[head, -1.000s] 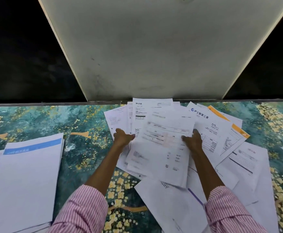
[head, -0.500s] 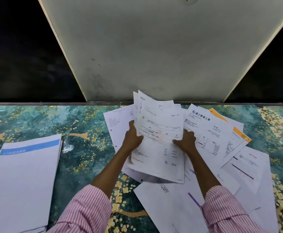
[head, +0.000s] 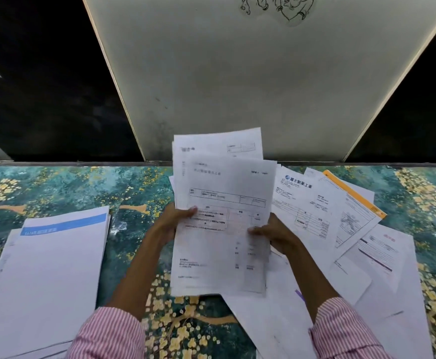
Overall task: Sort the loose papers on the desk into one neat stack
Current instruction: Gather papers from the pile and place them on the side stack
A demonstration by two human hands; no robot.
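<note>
print on held sheets (head: 219, 255) blurred, stack (head: 43, 281) cut off lower left

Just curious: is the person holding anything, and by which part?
A bundle of papers: the left hand pinches its left edge, the right hand its right edge, both about midway up.

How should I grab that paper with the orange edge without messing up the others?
Once the right hand puts down the bundle, pinch the orange-edged paper at its far right corner, coming from the right. That corner pokes out past the other sheets, while its left side is tucked under the blue-logo sheet. It lies flat, so slide a thumb under first.
</note>
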